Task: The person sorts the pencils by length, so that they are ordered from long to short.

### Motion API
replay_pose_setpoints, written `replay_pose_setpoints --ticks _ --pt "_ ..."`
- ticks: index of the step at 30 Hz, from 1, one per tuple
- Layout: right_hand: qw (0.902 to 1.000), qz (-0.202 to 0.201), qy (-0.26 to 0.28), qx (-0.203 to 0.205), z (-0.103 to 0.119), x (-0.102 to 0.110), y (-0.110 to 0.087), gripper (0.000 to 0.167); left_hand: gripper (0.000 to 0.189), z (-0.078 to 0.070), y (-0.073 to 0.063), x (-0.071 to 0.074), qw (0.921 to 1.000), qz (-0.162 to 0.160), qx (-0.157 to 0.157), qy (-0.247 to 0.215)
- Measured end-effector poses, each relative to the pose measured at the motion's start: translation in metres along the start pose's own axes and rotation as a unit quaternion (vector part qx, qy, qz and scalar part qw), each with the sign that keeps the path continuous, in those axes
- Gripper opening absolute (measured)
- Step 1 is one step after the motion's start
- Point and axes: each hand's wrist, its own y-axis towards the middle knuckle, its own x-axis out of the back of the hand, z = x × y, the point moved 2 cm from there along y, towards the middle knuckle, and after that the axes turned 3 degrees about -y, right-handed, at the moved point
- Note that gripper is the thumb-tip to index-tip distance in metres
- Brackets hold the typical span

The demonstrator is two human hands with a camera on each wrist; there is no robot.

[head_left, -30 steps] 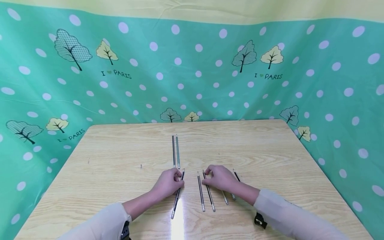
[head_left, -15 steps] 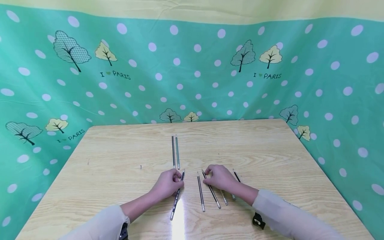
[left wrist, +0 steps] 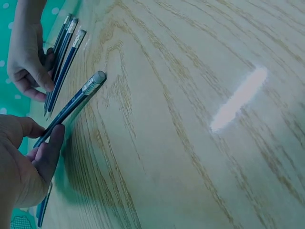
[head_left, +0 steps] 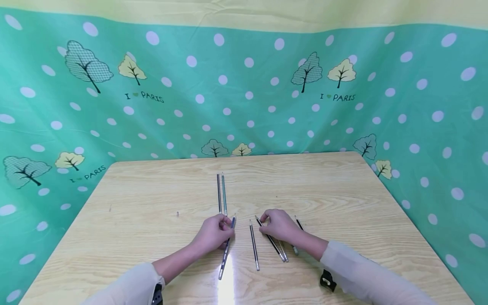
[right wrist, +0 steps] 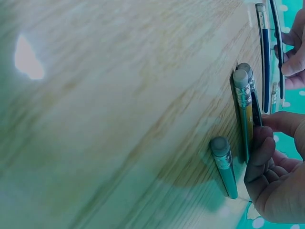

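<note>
My left hand [head_left: 212, 231] pinches a dark pencil [head_left: 225, 260] between thumb and fingers; its eraser end points toward the front of the table. Short of that grip lies a lone dark pencil [head_left: 254, 248]. In my right hand [head_left: 280, 225], thumb and fingers pinch another dark pencil [head_left: 271, 241], slanted with its eraser end beside that of a yellowish pencil [right wrist: 246, 114]. A teal-ended pencil [right wrist: 224, 162] lies beside these in the right wrist view, partly hidden under the right forearm in the head view.
Farther back, a dark pencil [head_left: 219, 192] and a teal pencil [head_left: 224, 195] lie side by side just beyond my left hand. A tiny scrap [head_left: 177, 214] sits on the wooden table [head_left: 145, 190]. Behind it hangs a green dotted curtain [head_left: 244, 93].
The eraser end of the pencil in my right hand has swung rightward, up against the yellowish pencil's end. My left hand keeps its pencil in nearly the same place.
</note>
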Motion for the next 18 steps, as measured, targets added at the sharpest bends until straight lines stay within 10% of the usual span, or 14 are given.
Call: replay_pose_setpoints --ticks 18 --pt "0.9819 0.053 0.173 -0.056 -0.0006 0.0097 0.0006 0.024 0.027 -0.0015 0.0012 0.0054 0.9996 -0.004 0.010 -0.027"
